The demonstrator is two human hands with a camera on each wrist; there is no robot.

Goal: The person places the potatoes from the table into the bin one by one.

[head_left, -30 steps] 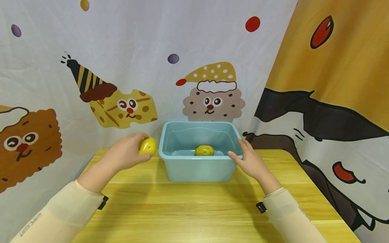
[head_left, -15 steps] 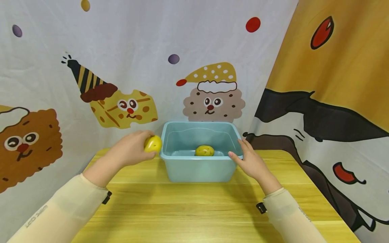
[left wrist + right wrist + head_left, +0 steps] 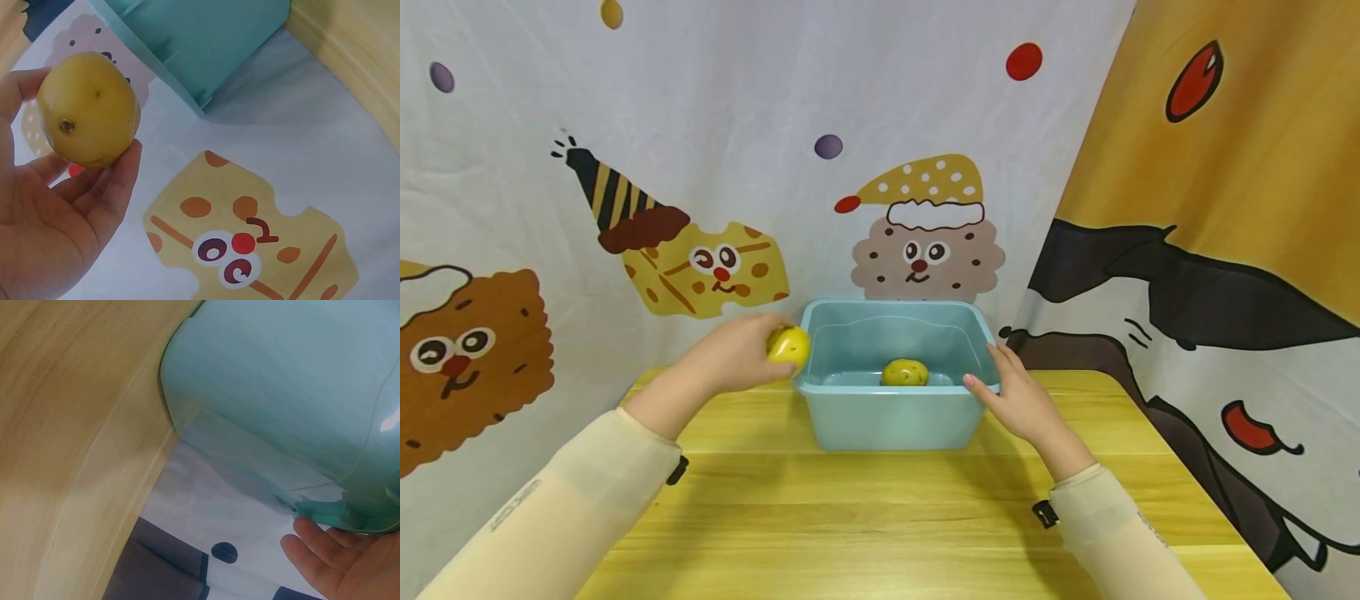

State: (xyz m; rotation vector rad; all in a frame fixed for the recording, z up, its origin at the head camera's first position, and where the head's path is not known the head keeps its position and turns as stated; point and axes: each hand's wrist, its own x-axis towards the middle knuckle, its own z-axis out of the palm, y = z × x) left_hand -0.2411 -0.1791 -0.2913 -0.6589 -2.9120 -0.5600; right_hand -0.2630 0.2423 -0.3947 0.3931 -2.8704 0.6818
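A yellow potato (image 3: 790,347) is pinched between the thumb and fingers of my left hand (image 3: 741,354), held beside the upper left rim of a light blue plastic bin (image 3: 891,421). In the left wrist view the held potato (image 3: 87,109) shows a dark eye, with the fingertips around its lower side. Inside the bin, a second spotted yellow potato (image 3: 905,372) lies on the bottom. My right hand (image 3: 1022,400) rests at the bin's right rim with its fingers fairly straight. The right wrist view shows its fingertips (image 3: 306,528) touching under the rim.
The bin stands toward the back of a wooden table (image 3: 865,517). Behind it hangs a white cartoon-print curtain (image 3: 737,100), and a yellow and dark printed curtain (image 3: 1225,208) runs along the right side.
My left hand has moved right and slightly up with the potato, coming from left of the bin to its left rim. The right hand, the bin and the potato inside have stayed still.
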